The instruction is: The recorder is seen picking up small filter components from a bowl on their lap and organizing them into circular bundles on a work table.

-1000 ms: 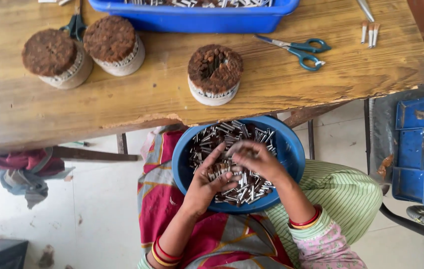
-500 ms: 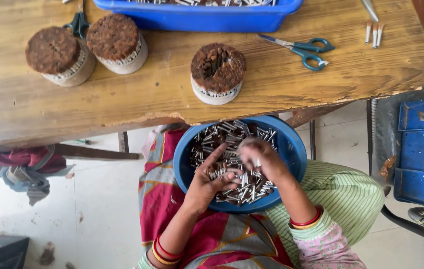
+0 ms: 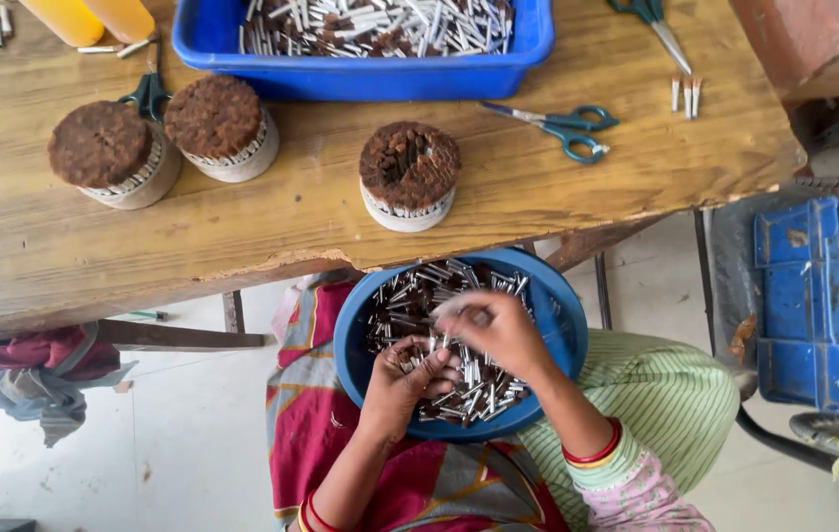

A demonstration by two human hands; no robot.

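Two hands work inside a round blue bowl [image 3: 552, 335] that sits on the person's lap, near the bottom of the head view. The bowl is full of small silver sticks [image 3: 479, 384]. The left hand [image 3: 405, 379] is curled around a little bunch of these sticks. The right hand [image 3: 498, 330] rests on the pile just beside it, fingers bent over a few sticks, pinching them. Past the bowl is a wooden table [image 3: 35, 246]. On it stand three round bundles with brown tops [image 3: 410, 163], a long blue tray [image 3: 360, 74] of more sticks at the far side, and teal scissors [image 3: 562, 128] to the right.
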